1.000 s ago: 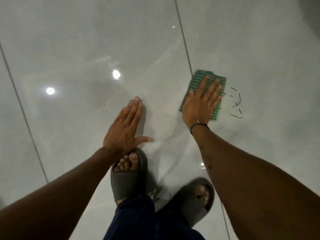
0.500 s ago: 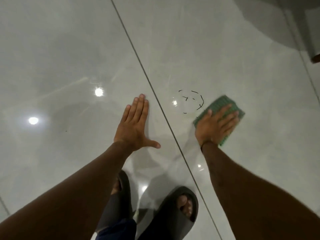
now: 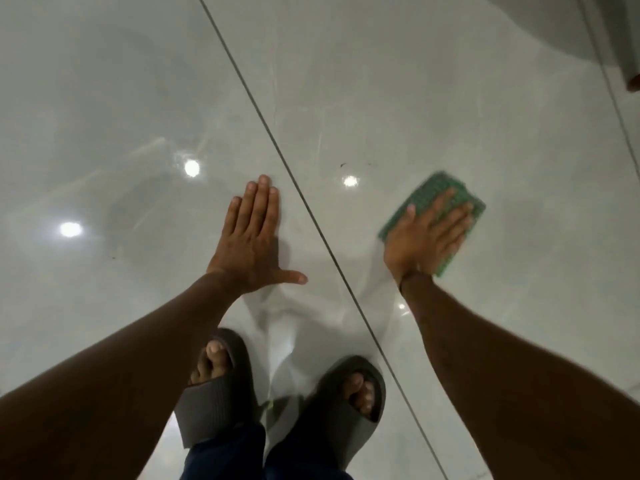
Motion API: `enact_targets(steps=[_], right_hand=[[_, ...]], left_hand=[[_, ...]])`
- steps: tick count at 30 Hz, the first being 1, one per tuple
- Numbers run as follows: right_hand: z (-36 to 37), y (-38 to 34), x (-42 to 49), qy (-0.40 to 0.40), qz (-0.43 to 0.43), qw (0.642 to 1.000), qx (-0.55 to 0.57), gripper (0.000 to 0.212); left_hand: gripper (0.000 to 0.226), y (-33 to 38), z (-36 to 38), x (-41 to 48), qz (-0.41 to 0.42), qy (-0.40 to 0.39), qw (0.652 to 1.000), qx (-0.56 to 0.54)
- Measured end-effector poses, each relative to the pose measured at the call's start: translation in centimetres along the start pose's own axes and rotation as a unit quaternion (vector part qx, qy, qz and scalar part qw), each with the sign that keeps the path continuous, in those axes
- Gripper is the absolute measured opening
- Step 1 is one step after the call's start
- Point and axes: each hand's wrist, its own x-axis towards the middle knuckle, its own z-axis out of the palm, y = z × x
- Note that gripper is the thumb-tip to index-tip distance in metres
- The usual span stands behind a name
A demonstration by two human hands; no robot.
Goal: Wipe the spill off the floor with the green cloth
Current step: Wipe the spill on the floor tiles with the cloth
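Both hands lie flat on the glossy floor. Left hand is spread, empty. Right hand is spread, pressing the green cloth beneath its palm. Faint dark spill marks remain beyond-left of it. No writing legible.

Glossy pale grey tiled floor, crossed by a dark diagonal grout line, with bright round light reflections. Left hand: flat on the floor, palm down, fingers together, thumb spread, left of the grout line. Right hand: flat, fingers spread, pressing a folded green checked cloth, blurred, to the floor right of the line. A faint dark mark lies beyond the cloth. Two dark grey open-toed rubber slides on bare feet below; dark blue trouser cuffs at the bottom edge.
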Motion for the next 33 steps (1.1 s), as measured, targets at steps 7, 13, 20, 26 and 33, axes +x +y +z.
enact_targets(steps=[7, 13, 20, 26, 33], right_hand=[[1.5, -7.5, -0.2, -0.012, -0.377, 0.92, -0.107, 0.071], [-0.6, 11.5, -7.6, -0.047, -0.231, 0.964, -0.123, 0.071], [-1.7, -6.3, 9.2, 0.021, -0.102, 0.994, -0.045, 0.074], [1.6, -4.1, -4.5, -0.06, -0.441, 0.884, -0.144, 0.073], [-1.5, 8.0, -0.8, 0.01, -0.043, 0.997, -0.066, 0.074]], left_hand=[[0.174, 0.2, -0.3, 0.4, -0.012, -0.017, 1.0, 0.012], [0.172, -0.3, -0.1, 0.4, -0.007, -0.019, 1.0, 0.009], [0.171, -0.3, 0.4, 0.4, 0.001, -0.002, 1.0, 0.007], [0.171, -0.7, -0.3, 0.3, 0.014, -0.022, 1.0, -0.009], [0.172, -1.0, 0.4, 0.2, 0.014, -0.004, 1.0, -0.025]])
